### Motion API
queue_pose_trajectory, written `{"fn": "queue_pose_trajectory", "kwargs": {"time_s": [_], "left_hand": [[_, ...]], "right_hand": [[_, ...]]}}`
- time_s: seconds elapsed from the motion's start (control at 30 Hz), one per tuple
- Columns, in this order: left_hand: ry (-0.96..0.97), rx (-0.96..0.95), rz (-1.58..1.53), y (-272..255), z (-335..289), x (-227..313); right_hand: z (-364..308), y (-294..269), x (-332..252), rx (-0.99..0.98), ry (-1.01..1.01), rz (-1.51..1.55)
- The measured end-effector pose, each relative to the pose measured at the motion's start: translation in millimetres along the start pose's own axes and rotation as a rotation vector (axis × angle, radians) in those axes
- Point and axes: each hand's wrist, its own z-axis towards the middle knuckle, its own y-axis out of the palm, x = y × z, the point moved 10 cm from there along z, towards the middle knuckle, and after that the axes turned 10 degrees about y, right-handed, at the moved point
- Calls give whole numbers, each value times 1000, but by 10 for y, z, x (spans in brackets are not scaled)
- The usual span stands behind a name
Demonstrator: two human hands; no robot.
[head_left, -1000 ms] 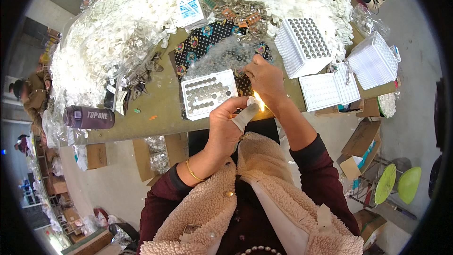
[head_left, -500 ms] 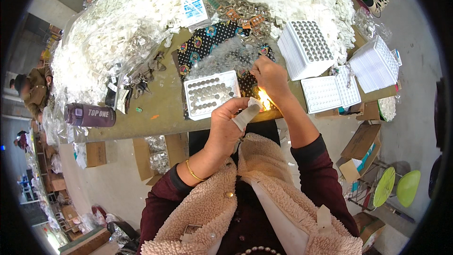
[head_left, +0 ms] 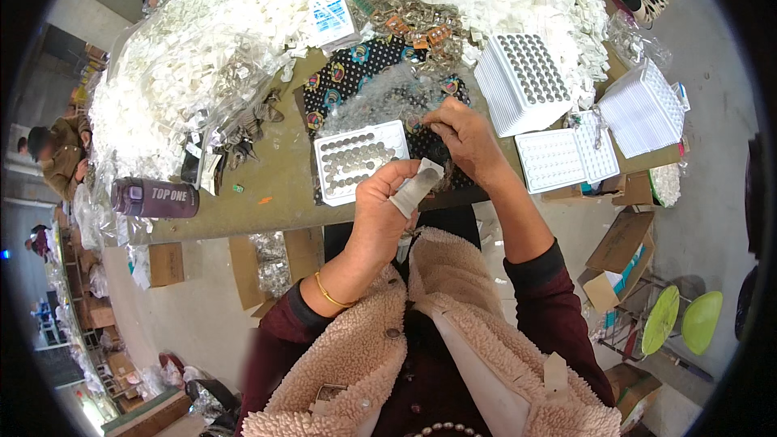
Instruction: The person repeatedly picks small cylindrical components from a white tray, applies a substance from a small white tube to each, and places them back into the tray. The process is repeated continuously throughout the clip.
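Observation:
My left hand (head_left: pixel 384 206), closed, grips a small whitish flat strip (head_left: pixel 418 188) by its lower part, at the table's near edge. I cannot tell what the strip is made of. To the right and a little farther, my right hand (head_left: pixel 468 137) hovers over a dark patterned cloth (head_left: pixel 328 85) with its fingers curled together; whatever they may hold is too small to name. Just beyond my left hand lies a white tray (head_left: pixel 330 194) with rows of round silvery discs (head_left: pixel 360 158). Thin clear plastic bags (head_left: pixel 376 105) are heaped on the cloth.
Big piles of small white pieces (head_left: pixel 154 105) cover the far table. Stacked white trays (head_left: pixel 506 85) stand right, near an opened tray (head_left: pixel 558 160). A purple bottle (head_left: pixel 154 197) lies left, a white-blue box (head_left: pixel 333 20) behind. Other people (head_left: pixel 65 154) are around the table.
The strip in my left hand has turned and shows more of its face. My right hand has shifted slightly nearer. A bright orange glare below it is gone.

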Motion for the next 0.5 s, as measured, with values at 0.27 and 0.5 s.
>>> {"fn": "queue_pose_trajectory", "kwargs": {"time_s": [0.27,0.5], "left_hand": [[-36,-1,-50,8,13,-2],[-44,0,-82,1,33,13]], "right_hand": [[-14,-88,40,51,107,204],[-16,-129,74,53,179,273]]}}
